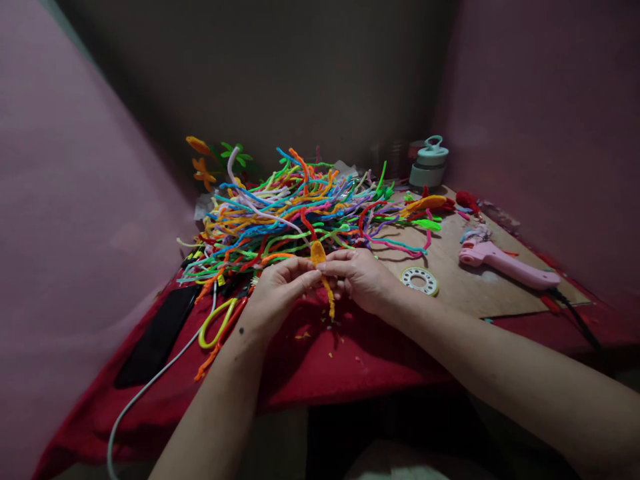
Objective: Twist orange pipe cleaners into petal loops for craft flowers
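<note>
Head view, sole view. Mustard fuzzy piece (318, 252) at centre of frame, held up over the near part of the counter (320, 380), which is draped in red cloth.

Grip: left hand (286, 283) pinches the piece from the left, thumb against fingers; right hand (361, 275) pinches it from the right. Fingertips meet near its middle, so the exact contact there is hidden.

Progress, as judged: piece looks partly formed. Done: flat rounded lobe on top, narrow twisted tail hanging below the fingers. Left: shaping at the pinched middle seems in hand; piece is not yet joined to anything visible. Small yellowish scraps (303, 336) lie on the cloth below, suggesting some trimming.

Large tangle of coloured fuzzy stems (280, 220), upper centre, seems mostly unworked. Orange flower-like shape (203, 173), upper left, looks finished or nearly so. Yellow-handled scissors (217, 325), left of centre, and pink hand tool (510, 264), right, lie unheld.
</note>
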A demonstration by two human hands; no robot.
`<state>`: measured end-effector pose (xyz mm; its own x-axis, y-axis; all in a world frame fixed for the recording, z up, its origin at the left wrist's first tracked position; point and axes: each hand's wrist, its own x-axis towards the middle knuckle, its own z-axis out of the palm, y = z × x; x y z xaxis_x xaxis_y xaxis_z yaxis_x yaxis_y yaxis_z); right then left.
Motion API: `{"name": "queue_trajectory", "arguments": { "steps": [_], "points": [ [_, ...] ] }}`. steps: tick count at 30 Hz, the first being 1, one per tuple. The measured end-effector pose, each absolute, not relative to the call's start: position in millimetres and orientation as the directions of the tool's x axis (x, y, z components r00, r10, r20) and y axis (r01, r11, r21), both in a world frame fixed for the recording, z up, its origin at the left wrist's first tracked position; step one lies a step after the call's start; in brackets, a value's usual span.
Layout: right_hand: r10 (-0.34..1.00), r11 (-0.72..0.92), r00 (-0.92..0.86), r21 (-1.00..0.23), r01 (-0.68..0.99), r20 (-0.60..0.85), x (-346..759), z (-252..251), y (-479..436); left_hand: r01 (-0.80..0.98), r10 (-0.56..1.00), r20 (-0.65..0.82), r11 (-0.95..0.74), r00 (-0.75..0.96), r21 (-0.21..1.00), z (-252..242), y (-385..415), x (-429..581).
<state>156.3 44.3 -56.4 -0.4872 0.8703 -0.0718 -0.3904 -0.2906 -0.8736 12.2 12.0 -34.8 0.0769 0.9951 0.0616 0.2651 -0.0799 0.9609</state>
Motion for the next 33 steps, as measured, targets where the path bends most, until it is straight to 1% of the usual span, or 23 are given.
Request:
{"name": "queue_trajectory", "arguments": {
  "steps": [4,7,11,14,15,16,17,19,20,21,22,23,24,26,28,29,30,31,33],
  "points": [
    [0.871,-0.298,-0.486,-0.87,-0.393,-0.079,156,-53,44,0.267,0.998,0.055,-0.062,0.037,0.962,-36,12,10],
    [0.878,-0.262,-0.467,-0.925,-0.277,-0.109,158,-49,43,0.299,0.998,0.066,-0.07,0.024,0.952,-36,12,8],
    [0.915,-0.114,-0.397,-0.99,-0.078,-0.074,159,-49,43,0.337,0.994,0.106,-0.1,0.002,0.936,-36,12,9],
    [0.931,-0.063,-0.362,-0.996,-0.06,-0.037,158,-54,44,0.404,0.982,0.184,-0.151,-0.044,0.902,-38,10,12],
    [0.937,-0.06,-0.348,-0.996,-0.072,-0.032,157,-56,44,0.461,0.969,0.24,-0.189,-0.055,0.867,-40,9,13],
    [0.942,-0.062,-0.335,-0.994,-0.087,-0.029,156,-57,44,0.536,0.946,0.32,-0.245,-0.051,0.808,-42,9,14],
    [0.946,-0.065,-0.323,-0.992,-0.109,-0.026,155,-58,44,0.621,0.909,0.416,-0.317,-0.017,0.717,-44,8,15],
    [0.951,-0.085,-0.307,-0.985,-0.152,-0.034,154,-60,43,0.753,0.808,0.571,-0.464,0.143,0.468,-49,8,17],
    [0.952,-0.105,-0.303,-0.98,-0.172,-0.049,154,-60,43,0.778,0.76,0.606,-0.521,0.234,0.352,-51,8,18],
    [0.951,-0.13,-0.301,-0.973,-0.189,-0.068,154,-60,43,0.781,0.726,0.615,-0.562,0.306,0.274,-51,8,19],
    [0.949,-0.152,-0.303,-0.967,-0.205,-0.085,154,-59,42,0.773,0.714,0.609,-0.585,0.346,0.247,-51,8,19],
    [0.945,-0.172,-0.311,-0.959,-0.225,-0.097,154,-59,43,0.757,0.726,0.589,-0.593,0.356,0.274,-50,8,20],
    [0.94,-0.187,-0.326,-0.949,-0.254,-0.098,155,-58,43,0.73,0.754,0.565,-0.587,0.335,0.351,-48,8,20],
    [0.935,-0.198,-0.348,-0.92,-0.338,-0.073,156,-56,44,0.609,0.844,0.485,-0.512,0.227,0.606,-43,8,18],
    [0.933,-0.193,-0.359,-0.887,-0.42,-0.033,156,-55,45,0.395,0.934,0.35,-0.35,0.075,0.849,-39,9,14],
    [0.933,-0.182,-0.36,-0.876,-0.447,-0.01,156,-54,45,0.272,0.964,0.264,-0.257,0.01,0.927,-37,10,13],
    [0.933,-0.167,-0.359,-0.87,-0.464,0.012,156,-54,45,0.159,0.985,0.171,-0.165,-0.023,0.973,-36,10,11],
    [0.932,-0.154,-0.36,-0.867,-0.474,0.032,155,-54,44,0.068,0.997,0.079,-0.078,-0.014,0.995,-36,11,10],
    [0.923,-0.138,-0.378,-0.862,-0.488,0.066,154,-55,44,-0.049,0.995,-0.06,0.064,0.08,0.997,-36,12,9]
  ]
}}
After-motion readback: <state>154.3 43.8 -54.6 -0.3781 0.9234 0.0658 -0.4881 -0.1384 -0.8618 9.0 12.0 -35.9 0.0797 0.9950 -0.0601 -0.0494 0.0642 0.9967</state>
